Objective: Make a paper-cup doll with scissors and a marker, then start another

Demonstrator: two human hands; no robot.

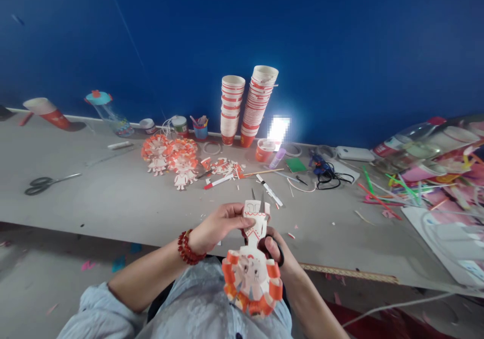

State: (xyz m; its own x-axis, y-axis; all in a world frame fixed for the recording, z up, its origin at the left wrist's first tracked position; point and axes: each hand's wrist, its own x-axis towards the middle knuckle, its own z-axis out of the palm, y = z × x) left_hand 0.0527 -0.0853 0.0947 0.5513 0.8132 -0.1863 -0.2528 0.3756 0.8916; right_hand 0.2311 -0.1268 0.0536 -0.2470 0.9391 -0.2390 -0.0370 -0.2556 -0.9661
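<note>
Close to my body is a paper doll (254,268) with a drawn face, curled orange strips around its head and red lines on its white dress. My left hand (227,220) pinches the doll's dress from the left, thumb on top. On the right, my right hand (278,248) has its fingers in the black handle of a pair of scissors (261,200). The blades reach up past the doll's skirt end, where leg outlines are drawn on the paper. Part of the scissors is hidden behind the doll.
Finished-looking paper dolls (170,155) lie beside paper scraps (226,167). Behind stand two tall paper cup stacks (231,107). A marker (269,190) lies just beyond my hands. Another pair of scissors (51,182) rests at left; craft clutter (423,178) and bottles fill the right.
</note>
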